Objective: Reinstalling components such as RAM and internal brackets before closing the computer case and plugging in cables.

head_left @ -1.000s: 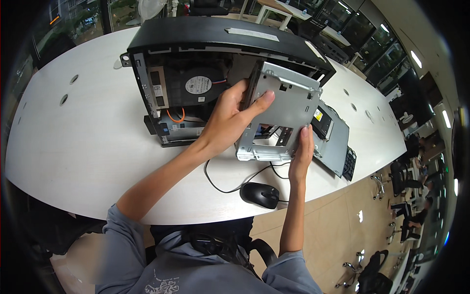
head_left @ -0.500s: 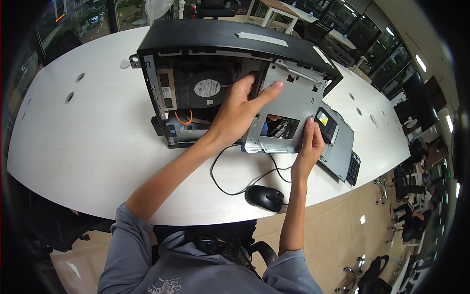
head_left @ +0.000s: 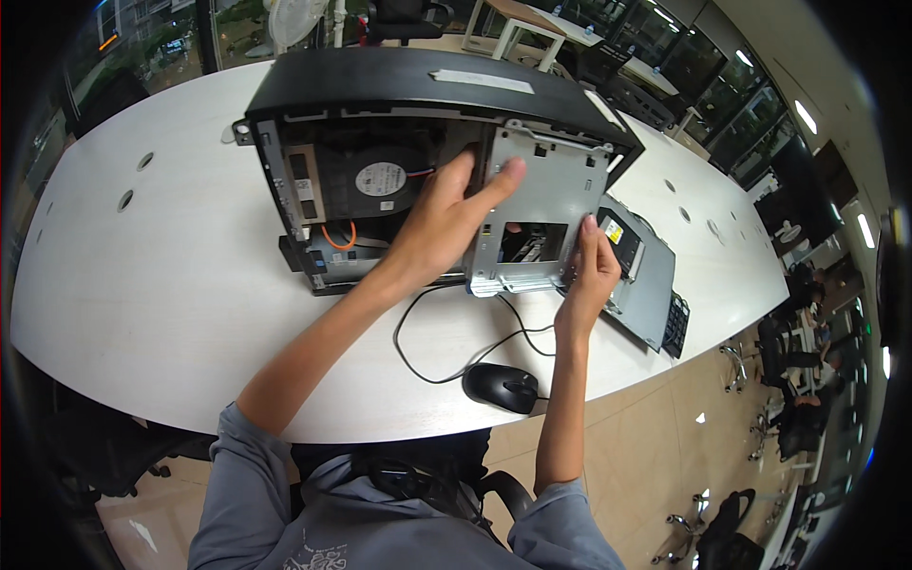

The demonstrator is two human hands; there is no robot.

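A black desktop computer case (head_left: 380, 81) stands opened on the white table, its inside facing me. A silver metal drive bracket (head_left: 551, 190) sits at the right part of the opening, with a rectangular window in its lower half. My left hand (head_left: 442, 214) grips the bracket's left edge, thumb flat on its face and the other fingers behind it. With pinched fingers, my right hand (head_left: 594, 271) holds its lower right edge. Left of the bracket, a black blower fan (head_left: 347, 185) with a round white label sits inside the case, an orange cable (head_left: 340, 245) below it.
A black mouse (head_left: 502, 388) lies near the table's front edge, its cable (head_left: 404, 347) looping toward the case. To the right are a grey side panel (head_left: 646, 294), a black optical drive (head_left: 622, 249) and a black keyboard (head_left: 675, 325). Round holes (head_left: 125, 200) pierce the white table (head_left: 142, 313).
The whole scene has shifted a little left in the picture as the view moved. Both hands keep their hold on the bracket, with little visible movement against the case.
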